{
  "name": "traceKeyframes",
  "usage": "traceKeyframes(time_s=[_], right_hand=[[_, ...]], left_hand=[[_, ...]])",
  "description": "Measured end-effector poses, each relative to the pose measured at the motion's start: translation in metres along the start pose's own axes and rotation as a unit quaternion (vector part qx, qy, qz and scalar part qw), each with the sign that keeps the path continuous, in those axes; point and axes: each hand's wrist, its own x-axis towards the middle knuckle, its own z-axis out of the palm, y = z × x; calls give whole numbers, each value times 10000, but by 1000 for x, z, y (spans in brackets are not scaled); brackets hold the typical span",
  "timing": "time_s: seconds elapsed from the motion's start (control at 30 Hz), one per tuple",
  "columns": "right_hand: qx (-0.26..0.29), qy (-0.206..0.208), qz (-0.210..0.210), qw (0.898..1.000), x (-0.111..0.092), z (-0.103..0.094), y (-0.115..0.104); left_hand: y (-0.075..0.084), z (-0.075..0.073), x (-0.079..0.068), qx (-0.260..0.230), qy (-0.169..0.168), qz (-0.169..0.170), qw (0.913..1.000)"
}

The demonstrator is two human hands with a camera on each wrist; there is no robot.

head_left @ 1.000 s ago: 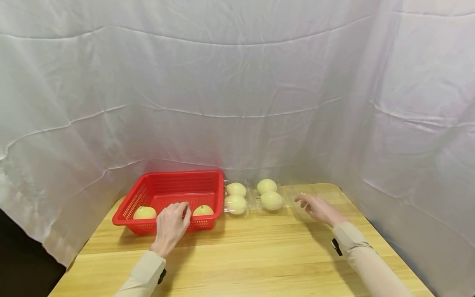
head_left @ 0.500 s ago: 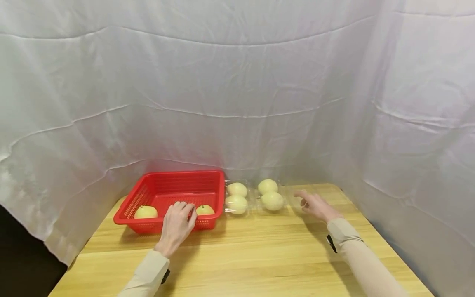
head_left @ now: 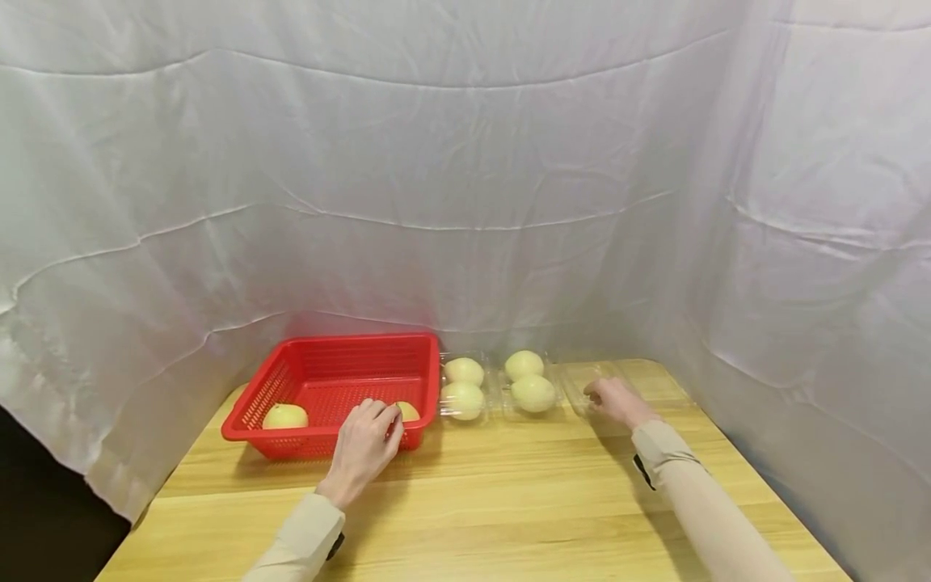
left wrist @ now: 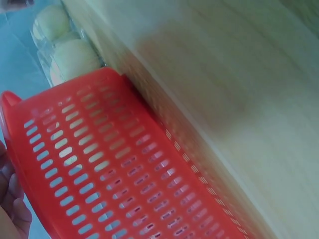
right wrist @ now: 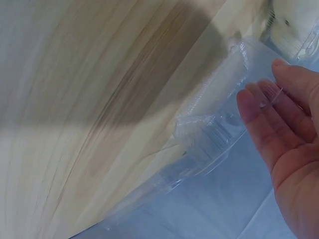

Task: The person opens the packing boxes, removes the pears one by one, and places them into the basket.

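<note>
My left hand (head_left: 365,440) is over the front rim of a red plastic basket (head_left: 429,368), fingers loosely bent, nothing in them. Just beyond its fingertips lies a pale yellow pear (head_left: 407,411), partly hidden by the hand. Another pear (head_left: 285,416) sits at the basket's left front. On the right, my right hand (head_left: 618,402) is at an open clear plastic clamshell box (head_left: 575,373). In the right wrist view, thumb and fingers stand apart around the edge of the clear box (right wrist: 214,134), with some fingers seen through the plastic.
Against the basket's right side stands a clear box with two pears (head_left: 463,400). Beside it, another clear box holds two more pears (head_left: 533,394). All stand on a wooden table (head_left: 494,501), with a pale curtain (head_left: 465,162) hanging behind and at both sides.
My left hand has moved right along the basket's front rim, toward the right-hand pear. My right hand has shifted slightly left, its fingers dipping lower at the clear box.
</note>
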Motion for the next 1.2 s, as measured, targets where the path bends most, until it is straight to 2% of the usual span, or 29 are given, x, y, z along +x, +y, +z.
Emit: traceKeyframes(time_s=[0.17,0.37,0.47,0.6,0.83,0.97,1.07,1.2], right_hand=[[-14,152,-8,9999,2,1,-4],[160,63,-120,9998,5,3,-10],[169,151,-139,9996,4,5,-9],[124,190,53,9997,1,5,-6],[201,-125,372,9990,-3,-3,-7],[293,-157,928,9951,-3,-9,-12],[237,163,1009,9945,-1,-11,-19],[-91,843,529,9950,6,-10,-33]], left_hand=[[4,2,0,-57,59,139,9999],[7,2,-1,-9,83,240,9997],[7,2,-1,12,87,249,9997],[7,2,-1,29,91,288,9995],[11,2,2,-146,107,414,9990],[16,3,4,-163,124,603,9980],[20,5,4,-177,250,829,9961],[24,9,2,-290,367,1133,9925]])
